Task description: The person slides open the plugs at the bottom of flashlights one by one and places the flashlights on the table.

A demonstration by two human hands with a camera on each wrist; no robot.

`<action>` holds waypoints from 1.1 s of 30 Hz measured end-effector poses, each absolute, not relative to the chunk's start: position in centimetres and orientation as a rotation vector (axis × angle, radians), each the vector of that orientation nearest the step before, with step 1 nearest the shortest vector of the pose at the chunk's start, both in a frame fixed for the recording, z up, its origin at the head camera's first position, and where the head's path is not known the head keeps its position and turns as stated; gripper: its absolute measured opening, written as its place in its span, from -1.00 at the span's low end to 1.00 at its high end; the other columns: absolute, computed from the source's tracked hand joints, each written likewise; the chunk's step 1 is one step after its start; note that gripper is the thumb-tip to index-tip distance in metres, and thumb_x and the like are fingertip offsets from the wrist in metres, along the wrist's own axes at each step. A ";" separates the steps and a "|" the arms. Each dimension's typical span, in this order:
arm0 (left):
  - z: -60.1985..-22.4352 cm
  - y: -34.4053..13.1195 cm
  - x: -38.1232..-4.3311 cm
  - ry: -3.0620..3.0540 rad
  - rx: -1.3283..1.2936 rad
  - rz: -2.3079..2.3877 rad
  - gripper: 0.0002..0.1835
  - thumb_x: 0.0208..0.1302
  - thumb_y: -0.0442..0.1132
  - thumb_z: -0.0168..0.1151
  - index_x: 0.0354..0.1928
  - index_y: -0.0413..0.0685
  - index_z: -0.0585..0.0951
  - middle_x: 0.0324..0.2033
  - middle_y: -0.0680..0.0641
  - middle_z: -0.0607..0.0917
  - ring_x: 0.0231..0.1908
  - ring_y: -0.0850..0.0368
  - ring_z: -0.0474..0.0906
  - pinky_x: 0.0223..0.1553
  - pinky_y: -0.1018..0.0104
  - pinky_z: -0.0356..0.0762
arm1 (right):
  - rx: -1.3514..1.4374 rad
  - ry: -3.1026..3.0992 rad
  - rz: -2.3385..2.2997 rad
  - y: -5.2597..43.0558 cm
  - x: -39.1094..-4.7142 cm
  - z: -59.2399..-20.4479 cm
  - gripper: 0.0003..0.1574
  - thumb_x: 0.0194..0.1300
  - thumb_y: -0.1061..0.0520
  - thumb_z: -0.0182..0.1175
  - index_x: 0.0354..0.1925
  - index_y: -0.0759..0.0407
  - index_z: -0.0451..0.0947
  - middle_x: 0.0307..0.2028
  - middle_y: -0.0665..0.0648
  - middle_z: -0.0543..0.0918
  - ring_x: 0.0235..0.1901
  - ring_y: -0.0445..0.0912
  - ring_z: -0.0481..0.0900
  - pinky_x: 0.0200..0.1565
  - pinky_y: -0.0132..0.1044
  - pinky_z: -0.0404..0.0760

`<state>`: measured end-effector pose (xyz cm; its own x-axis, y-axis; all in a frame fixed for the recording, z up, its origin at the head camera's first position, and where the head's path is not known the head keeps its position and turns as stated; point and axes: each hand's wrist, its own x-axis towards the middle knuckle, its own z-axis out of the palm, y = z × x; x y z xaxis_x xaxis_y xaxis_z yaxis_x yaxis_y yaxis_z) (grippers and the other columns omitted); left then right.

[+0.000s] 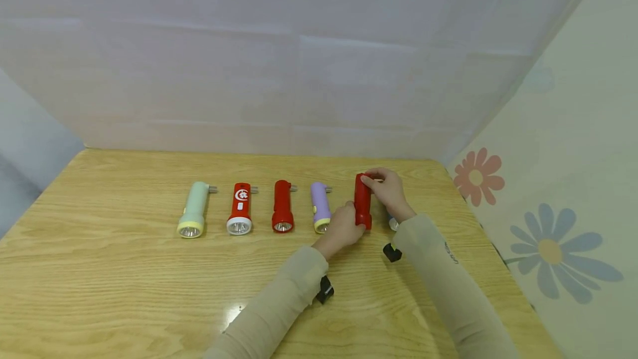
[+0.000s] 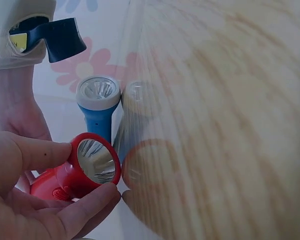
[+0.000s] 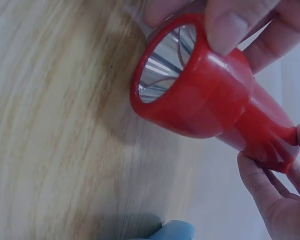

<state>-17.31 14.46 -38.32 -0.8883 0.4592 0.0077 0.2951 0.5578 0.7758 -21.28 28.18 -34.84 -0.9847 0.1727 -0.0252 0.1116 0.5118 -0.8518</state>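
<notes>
Both hands hold one red flashlight (image 1: 363,202) over the right part of the table. The left hand (image 1: 345,227) grips its lens end between thumb and fingers, as the left wrist view shows. At the tail end, the right hand (image 1: 392,191) pinches the body, seen in the right wrist view beyond the red head (image 3: 205,95). The clear lens with its shiny reflector faces the near side, close to the tabletop. A blue flashlight with a white head (image 2: 99,102) lies just right of the held one, mostly hidden by the right hand in the head view.
Left of the hands lie a purple flashlight (image 1: 320,201), a red one (image 1: 282,204), a red-and-white one (image 1: 240,208) and a mint one (image 1: 196,208), in a row with plug prongs out. The wooden table (image 1: 124,292) meets a pale wall behind and a flowered wall (image 1: 558,181) at right.
</notes>
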 end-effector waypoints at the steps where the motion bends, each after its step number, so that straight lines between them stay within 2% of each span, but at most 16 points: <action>1: -38.3 14.5 -17.3 2.593 0.635 1.237 -0.62 0.13 -0.33 0.23 -0.06 -0.40 0.39 -0.42 -0.11 0.54 -0.49 0.15 0.45 -0.47 0.40 0.43 | -0.247 -2.672 1.506 28.2 -21.2 -34.8 -0.60 0.26 0.12 0.13 0.01 0.34 0.46 -0.02 0.28 0.50 -0.24 0.09 0.60 -0.14 -0.16 0.55; 10: -38.4 14.7 -17.4 2.583 0.617 1.218 -0.69 0.12 -0.35 0.24 -0.14 -0.36 0.42 -0.43 -0.10 0.52 -0.48 0.15 0.44 -0.48 0.41 0.42 | -0.186 -2.603 1.563 28.1 -20.6 -34.6 -0.61 0.24 0.16 0.16 -0.01 0.36 0.47 -0.01 0.28 0.49 -0.17 0.11 0.57 -0.09 -0.02 0.51; 16: -38.4 14.7 -17.4 2.605 0.629 1.191 -0.65 0.09 -0.34 0.28 -0.13 -0.36 0.41 -0.44 -0.09 0.51 -0.45 0.14 0.45 -0.44 0.39 0.44 | -0.131 -2.566 1.552 28.3 -20.1 -34.7 -0.60 0.21 0.18 0.19 -0.02 0.38 0.47 -0.04 0.30 0.51 -0.11 0.11 0.53 -0.13 -0.12 0.55; 20: -38.4 14.8 -17.3 2.616 0.628 1.171 -0.59 0.08 -0.33 0.29 -0.09 -0.38 0.38 -0.41 -0.11 0.51 -0.42 0.11 0.47 -0.39 0.36 0.46 | -0.143 -2.560 1.582 28.4 -19.7 -34.7 -0.53 0.21 0.17 0.19 0.06 0.36 0.43 -0.02 0.33 0.51 -0.03 0.09 0.48 -0.11 -0.20 0.54; 26: -38.3 14.8 -17.1 2.630 0.617 1.140 -0.58 0.09 -0.33 0.29 -0.08 -0.39 0.38 -0.38 -0.14 0.51 -0.39 0.08 0.47 -0.38 0.32 0.47 | -0.202 -2.558 1.671 28.5 -19.3 -34.6 -0.43 0.25 0.12 0.16 0.15 0.40 0.33 0.03 0.35 0.48 -0.01 0.10 0.47 -0.04 -0.18 0.50; 33: -38.2 14.8 -17.0 2.656 0.593 1.086 -0.54 0.10 -0.31 0.29 -0.01 -0.37 0.35 -0.32 -0.16 0.51 -0.33 0.05 0.50 -0.32 0.29 0.49 | -0.233 -2.568 1.742 28.4 -19.1 -34.5 -0.41 0.23 0.12 0.18 0.16 0.36 0.33 0.02 0.32 0.48 -0.05 0.01 0.45 0.02 -0.19 0.44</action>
